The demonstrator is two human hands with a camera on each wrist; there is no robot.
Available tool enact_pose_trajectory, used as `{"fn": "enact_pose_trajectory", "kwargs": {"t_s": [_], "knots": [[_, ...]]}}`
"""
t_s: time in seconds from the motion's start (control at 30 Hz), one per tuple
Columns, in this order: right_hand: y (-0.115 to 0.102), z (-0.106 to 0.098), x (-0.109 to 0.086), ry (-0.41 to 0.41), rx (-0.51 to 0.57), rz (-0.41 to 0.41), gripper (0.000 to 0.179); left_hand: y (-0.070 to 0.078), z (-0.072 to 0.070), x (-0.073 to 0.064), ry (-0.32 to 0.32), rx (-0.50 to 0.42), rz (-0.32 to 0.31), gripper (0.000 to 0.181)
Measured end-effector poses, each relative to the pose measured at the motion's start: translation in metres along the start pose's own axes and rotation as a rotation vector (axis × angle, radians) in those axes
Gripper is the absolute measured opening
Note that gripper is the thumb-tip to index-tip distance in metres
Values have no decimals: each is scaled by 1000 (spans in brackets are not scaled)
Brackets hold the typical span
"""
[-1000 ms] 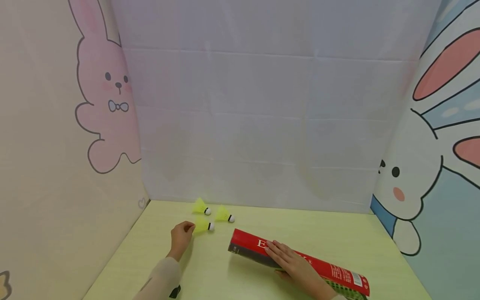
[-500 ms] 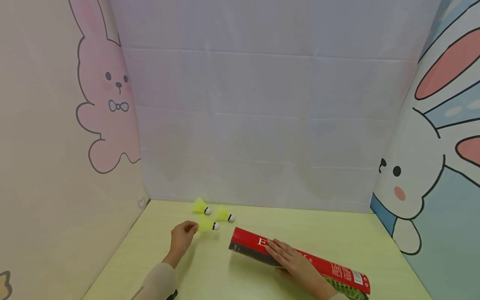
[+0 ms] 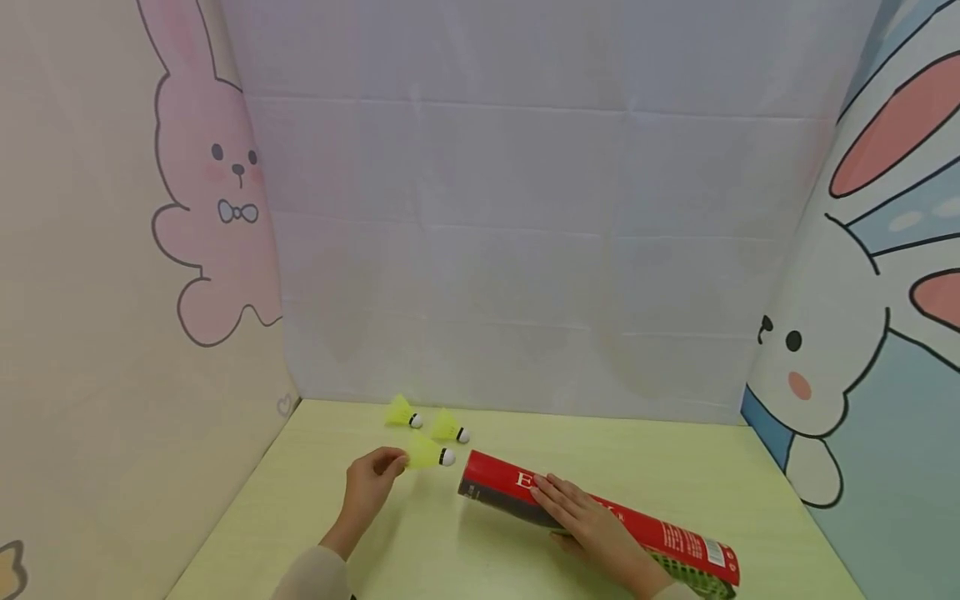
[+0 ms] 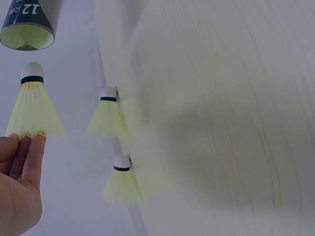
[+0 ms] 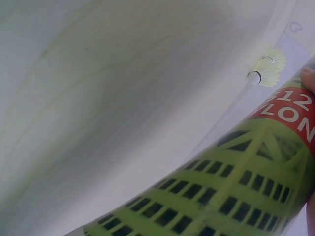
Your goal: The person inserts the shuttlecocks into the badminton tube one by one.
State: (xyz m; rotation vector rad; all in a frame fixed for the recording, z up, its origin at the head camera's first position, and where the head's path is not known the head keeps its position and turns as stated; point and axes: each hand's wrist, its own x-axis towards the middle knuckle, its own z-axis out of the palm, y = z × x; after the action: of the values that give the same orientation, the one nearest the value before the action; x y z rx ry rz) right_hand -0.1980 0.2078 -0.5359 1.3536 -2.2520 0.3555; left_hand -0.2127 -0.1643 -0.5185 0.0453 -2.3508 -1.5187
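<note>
In the head view my left hand pinches a yellow shuttlecock by the rim of its skirt, its white cork pointing right. The left wrist view shows that shuttlecock's cork just short of the open end of a tube, whose inside looks yellowish. My right hand grips this red, grey and green shuttlecock tube round its middle, the open end tilted up to the left. Part of the tube's underside is hidden by the hand.
Two more yellow shuttlecocks, one at the back and one nearer the tube, lie on the pale yellow table. A white sheet hangs behind, with printed rabbit walls on both sides.
My left hand has carried the shuttlecock to the right, closer to the tube's open end. The right hand and tube have stayed nearly still.
</note>
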Motion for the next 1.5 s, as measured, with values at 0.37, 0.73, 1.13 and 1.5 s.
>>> {"fn": "enact_pose_trajectory", "kwargs": {"t_s": [0.37,0.73,1.13,1.5], "knots": [[0,2,3,41,-24,-32,60,22,12,-15,-75,-119,10,8],[-2,1,6,44,-21,-34,60,29,27,-18,-156,-97,19,6],[-4,0,4,15,-14,-17,63,31,31,-20,-211,-113,44,8],[-4,2,6,17,7,-25,60,30,35,-16,-257,-82,84,9]]}}
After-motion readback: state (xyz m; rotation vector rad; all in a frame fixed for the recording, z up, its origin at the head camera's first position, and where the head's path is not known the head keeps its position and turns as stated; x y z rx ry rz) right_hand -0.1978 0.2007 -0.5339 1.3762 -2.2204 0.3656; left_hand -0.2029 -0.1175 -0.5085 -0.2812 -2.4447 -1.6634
